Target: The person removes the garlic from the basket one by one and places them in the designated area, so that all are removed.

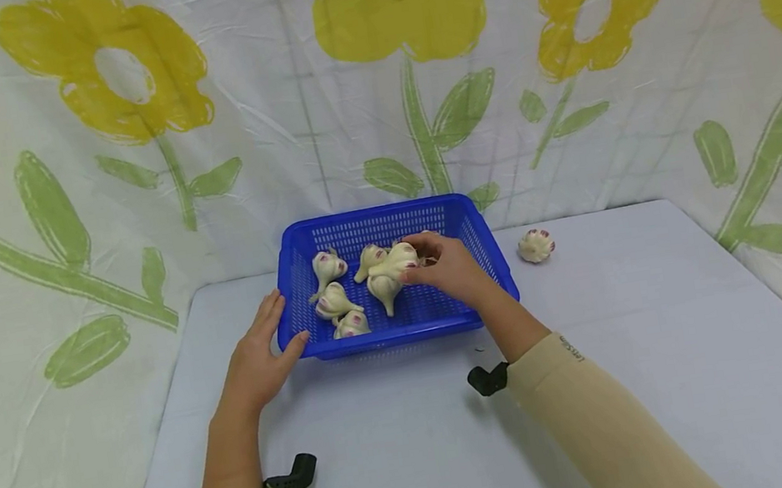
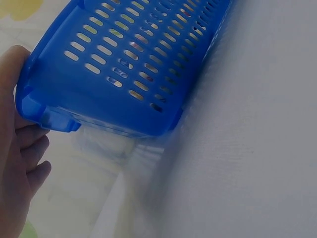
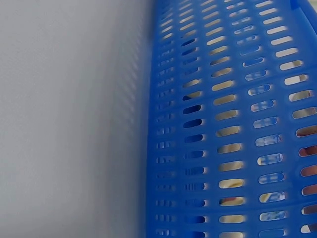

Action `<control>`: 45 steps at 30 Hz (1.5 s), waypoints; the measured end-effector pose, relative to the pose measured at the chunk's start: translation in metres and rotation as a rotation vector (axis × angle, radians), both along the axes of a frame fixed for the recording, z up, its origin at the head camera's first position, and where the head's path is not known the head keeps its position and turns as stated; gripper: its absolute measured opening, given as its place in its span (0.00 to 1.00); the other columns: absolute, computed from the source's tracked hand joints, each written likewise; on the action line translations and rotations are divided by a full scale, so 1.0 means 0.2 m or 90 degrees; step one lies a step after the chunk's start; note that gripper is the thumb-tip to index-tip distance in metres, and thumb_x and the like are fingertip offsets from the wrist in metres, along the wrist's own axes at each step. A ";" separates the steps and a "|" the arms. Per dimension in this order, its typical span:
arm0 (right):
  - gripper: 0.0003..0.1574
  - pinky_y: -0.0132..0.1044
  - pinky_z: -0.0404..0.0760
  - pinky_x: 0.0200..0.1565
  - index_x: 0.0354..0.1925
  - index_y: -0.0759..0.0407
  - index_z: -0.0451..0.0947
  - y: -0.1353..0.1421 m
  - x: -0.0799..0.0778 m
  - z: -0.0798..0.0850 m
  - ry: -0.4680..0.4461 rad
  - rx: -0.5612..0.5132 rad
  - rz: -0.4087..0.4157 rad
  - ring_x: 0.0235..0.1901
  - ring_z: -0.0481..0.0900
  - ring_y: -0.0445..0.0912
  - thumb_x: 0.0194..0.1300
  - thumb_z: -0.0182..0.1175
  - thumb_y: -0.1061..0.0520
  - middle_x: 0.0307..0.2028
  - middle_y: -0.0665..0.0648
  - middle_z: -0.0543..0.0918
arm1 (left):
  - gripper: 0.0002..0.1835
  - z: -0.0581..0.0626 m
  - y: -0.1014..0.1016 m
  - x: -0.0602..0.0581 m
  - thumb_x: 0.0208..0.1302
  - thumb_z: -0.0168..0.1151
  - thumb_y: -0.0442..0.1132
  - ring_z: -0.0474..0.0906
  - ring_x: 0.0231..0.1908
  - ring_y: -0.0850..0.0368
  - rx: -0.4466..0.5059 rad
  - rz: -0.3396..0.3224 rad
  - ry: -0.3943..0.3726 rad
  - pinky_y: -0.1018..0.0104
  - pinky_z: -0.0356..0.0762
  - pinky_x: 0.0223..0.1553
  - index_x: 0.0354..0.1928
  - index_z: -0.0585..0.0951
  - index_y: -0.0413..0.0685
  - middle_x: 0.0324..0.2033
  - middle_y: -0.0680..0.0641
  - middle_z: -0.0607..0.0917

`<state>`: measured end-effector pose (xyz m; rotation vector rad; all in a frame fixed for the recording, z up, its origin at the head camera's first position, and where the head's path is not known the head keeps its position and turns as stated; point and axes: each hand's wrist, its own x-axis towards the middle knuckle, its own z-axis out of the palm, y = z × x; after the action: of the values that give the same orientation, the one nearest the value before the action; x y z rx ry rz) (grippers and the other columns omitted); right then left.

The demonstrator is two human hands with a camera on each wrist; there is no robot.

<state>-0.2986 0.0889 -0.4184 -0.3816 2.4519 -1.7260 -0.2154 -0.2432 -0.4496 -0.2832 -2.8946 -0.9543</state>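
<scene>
A blue slotted plastic basket [image 1: 389, 335] stands on the table, with several garlic bulbs [image 1: 336, 301] inside, mostly at its left and middle. Over its middle, my right hand [image 1: 451, 269] pinches a garlic bulb [image 1: 402, 256] between thumb and fingers, just above other bulbs. My left hand [image 1: 253, 366] grips the basket's near left corner, thumb at the front rim and fingers along the left side. In the left wrist view, some fingers [image 2: 35, 151] curl beneath the rim. The basket's slotted wall [image 3: 228, 114] mostly hides the right hand's work in the right wrist view.
One more garlic bulb [image 1: 536, 245] lies on the white-covered table [image 1: 406, 444], right of the basket. A curtain with yellow flowers [image 1: 253, 130] hangs behind the table's far edge. A small dark scrap [image 1: 479, 349] lies before the basket.
</scene>
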 end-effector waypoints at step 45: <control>0.43 0.43 0.80 0.55 0.59 0.52 0.74 0.00 0.01 -0.01 0.037 -0.035 -0.056 0.52 0.77 0.47 0.49 0.76 0.40 0.53 0.53 0.80 | 0.35 0.02 -0.05 -0.02 0.71 0.54 0.56 0.49 0.76 0.44 -0.005 -0.003 0.043 0.33 0.53 0.70 0.74 0.63 0.49 0.75 0.44 0.60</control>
<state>-0.2970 0.0881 -0.4194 -0.3388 2.5009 -1.8454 -0.2192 -0.2533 -0.4461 -0.3152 -2.8385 -0.9169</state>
